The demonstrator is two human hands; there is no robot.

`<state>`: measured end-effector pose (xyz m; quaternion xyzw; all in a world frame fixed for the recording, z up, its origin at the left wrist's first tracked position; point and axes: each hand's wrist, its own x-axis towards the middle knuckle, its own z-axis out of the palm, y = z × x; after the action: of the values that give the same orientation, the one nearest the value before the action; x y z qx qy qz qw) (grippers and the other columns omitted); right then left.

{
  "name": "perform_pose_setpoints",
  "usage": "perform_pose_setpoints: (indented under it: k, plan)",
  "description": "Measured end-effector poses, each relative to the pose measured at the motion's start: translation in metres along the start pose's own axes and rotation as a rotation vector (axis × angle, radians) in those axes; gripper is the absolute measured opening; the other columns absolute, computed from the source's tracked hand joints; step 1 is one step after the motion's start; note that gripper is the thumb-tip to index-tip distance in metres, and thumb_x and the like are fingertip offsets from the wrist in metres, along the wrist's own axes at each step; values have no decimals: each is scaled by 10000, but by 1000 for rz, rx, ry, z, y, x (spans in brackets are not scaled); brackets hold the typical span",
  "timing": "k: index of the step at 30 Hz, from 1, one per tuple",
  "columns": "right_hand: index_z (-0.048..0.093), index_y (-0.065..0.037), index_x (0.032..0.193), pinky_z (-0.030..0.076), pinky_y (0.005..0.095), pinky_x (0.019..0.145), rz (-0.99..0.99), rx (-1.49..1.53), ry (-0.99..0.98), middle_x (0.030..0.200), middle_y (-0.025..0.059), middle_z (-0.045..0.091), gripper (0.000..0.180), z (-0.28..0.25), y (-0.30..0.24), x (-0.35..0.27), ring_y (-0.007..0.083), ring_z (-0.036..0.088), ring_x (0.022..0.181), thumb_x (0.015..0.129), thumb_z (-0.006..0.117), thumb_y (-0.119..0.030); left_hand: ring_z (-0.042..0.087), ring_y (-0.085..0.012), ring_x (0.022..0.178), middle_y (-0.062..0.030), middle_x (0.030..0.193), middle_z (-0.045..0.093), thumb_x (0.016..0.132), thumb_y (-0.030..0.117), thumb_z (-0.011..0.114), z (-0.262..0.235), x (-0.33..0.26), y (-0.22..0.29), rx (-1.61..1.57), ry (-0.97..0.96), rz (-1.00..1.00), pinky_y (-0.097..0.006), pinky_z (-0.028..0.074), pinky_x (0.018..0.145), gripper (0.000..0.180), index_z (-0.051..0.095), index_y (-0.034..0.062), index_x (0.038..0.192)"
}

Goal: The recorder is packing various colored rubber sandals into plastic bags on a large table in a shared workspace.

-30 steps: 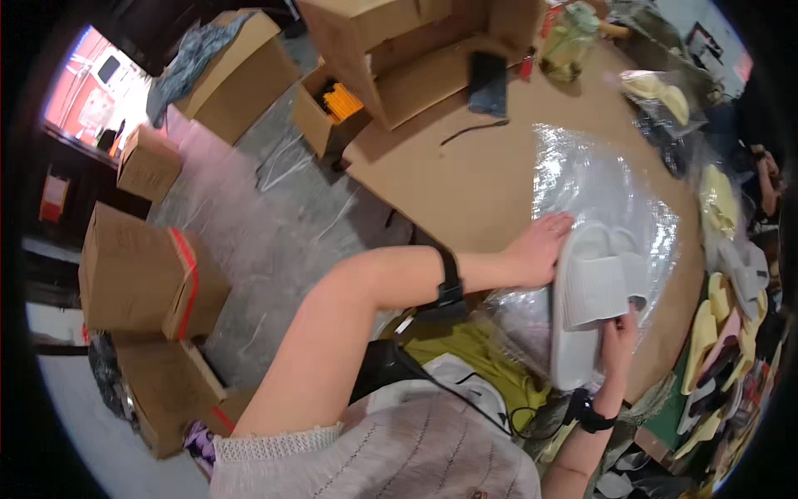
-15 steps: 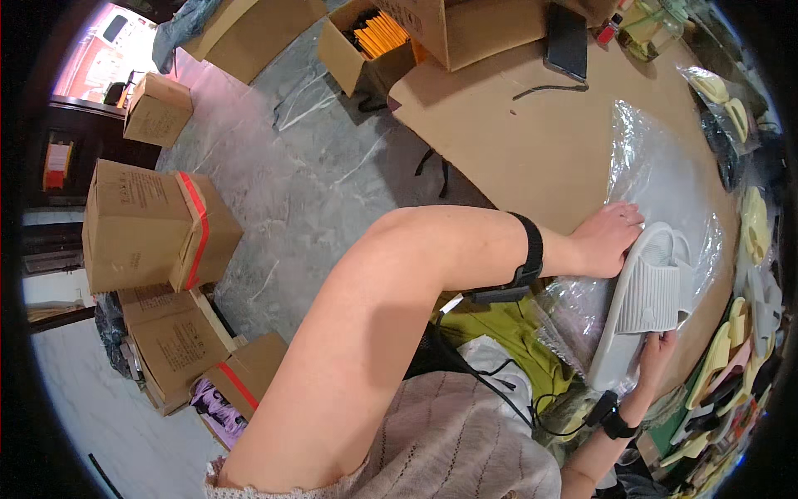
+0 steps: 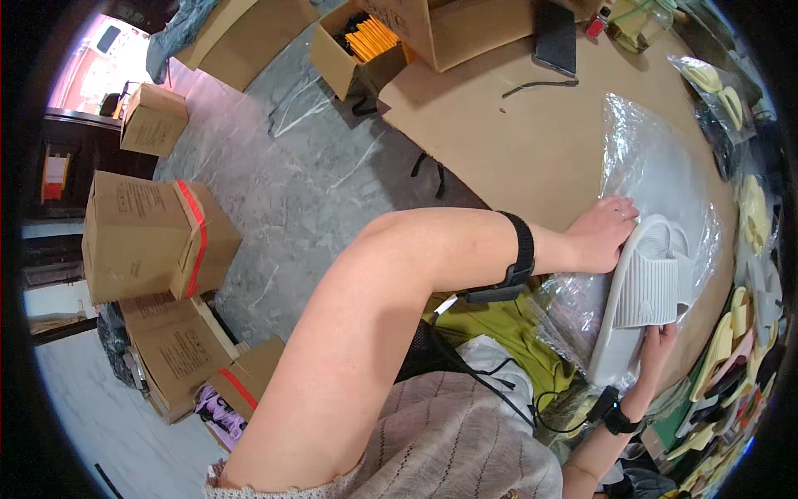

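Note:
A pair of pale grey slide sandals (image 3: 647, 291) with ribbed straps lies together, one partly behind the other, over a clear plastic bag (image 3: 661, 141). My right hand (image 3: 657, 345) grips the sandals from below at the strap, its fingers partly hidden under them. My left hand (image 3: 600, 236) is beside the toe end with fingers curled down on the bag's film; its fingertips are partly hidden. The bag spreads across a cardboard-covered table (image 3: 515, 125) and crinkles on both sides of the sandals.
Many slides in yellow, pink and grey (image 3: 731, 349) crowd the right edge, some bagged. Behind stand a black phone-like slab (image 3: 555, 40), a glass jar (image 3: 640, 29) and an open carton (image 3: 486, 37). Taped cartons (image 3: 137, 233) stand on the left floor. Olive cloth (image 3: 515, 333) lies near my lap.
The whole view has shifted slightly. Both hands and the sandals keep almost the same position over the bag.

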<state>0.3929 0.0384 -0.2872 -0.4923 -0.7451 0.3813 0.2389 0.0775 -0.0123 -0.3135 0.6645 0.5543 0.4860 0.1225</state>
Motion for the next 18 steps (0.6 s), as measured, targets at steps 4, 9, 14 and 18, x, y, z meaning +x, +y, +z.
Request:
perform_pose_setpoints:
  k: [4,9,14,18]
  plan:
    - [570,63,1269,467,288,892,-35,-52,-25,1143,93,658,329,-1,1,0,150,595,1021,960,602,-45,455,-378,1338,-200,1328,575,803,87,596,1,1,0,-7,-22,-8,-488,309,1163,400,618,-29,1185]
    - [561,65,1290,457,293,923,-70,-68,-24,1184,108,649,356,3,-4,1,160,586,1058,953,609,-43,457,-385,1336,-201,1329,576,809,94,599,-2,-1,1,-16,-28,-13,-490,309,1160,418,606,-33,1207]
    - [551,77,1288,437,301,962,-97,-70,24,1221,116,635,361,5,-7,-2,178,581,1090,947,598,-32,458,-389,1336,-200,1329,577,815,101,602,-7,5,8,-7,-89,-19,-492,306,1163,431,599,-31,1225]
    - [579,81,1212,437,289,939,-120,-32,29,1190,110,638,285,20,-44,-2,176,587,1068,944,581,-16,464,-392,1335,-192,1340,578,828,109,590,-13,2,6,0,-93,-44,-488,316,1158,429,602,2,1244]
